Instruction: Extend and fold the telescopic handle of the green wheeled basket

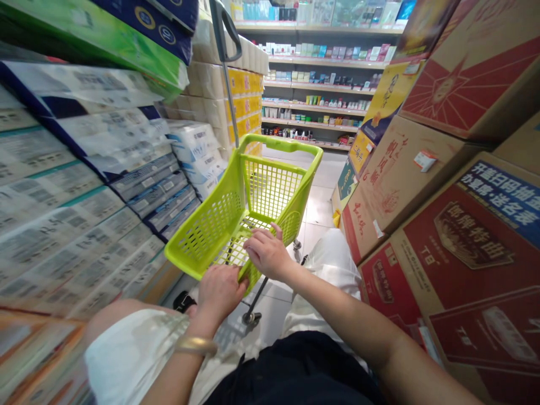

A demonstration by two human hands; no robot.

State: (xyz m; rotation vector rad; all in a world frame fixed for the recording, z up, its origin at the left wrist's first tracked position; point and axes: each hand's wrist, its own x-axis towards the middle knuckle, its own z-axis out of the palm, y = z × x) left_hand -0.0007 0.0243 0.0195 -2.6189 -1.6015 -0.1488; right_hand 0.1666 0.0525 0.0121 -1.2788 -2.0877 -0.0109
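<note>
A lime-green plastic shopping cart [211, 219] on wheels stands before me, its lattice basket bare inside where I can see. My left hand [221, 289], with a gold bangle at its wrist, is closed over the near rim of the basket. Just right of it, my right hand [268, 253] lies over the near right corner, fingers loosely stretched and a little apart. Whether its palm presses on the rim is hidden. A grey pole with a looped handle [230, 39] rises from the cart's far left side.
Stacked paper packs [84, 185] wall the left side, with yellow-and-white packs [247, 101] beyond. Cardboard cartons [388, 174] pile up close on the right. A tiled aisle floor [323, 199] leads to shelves [320, 84] of small goods. My white-clothed knees flank the cart's near end.
</note>
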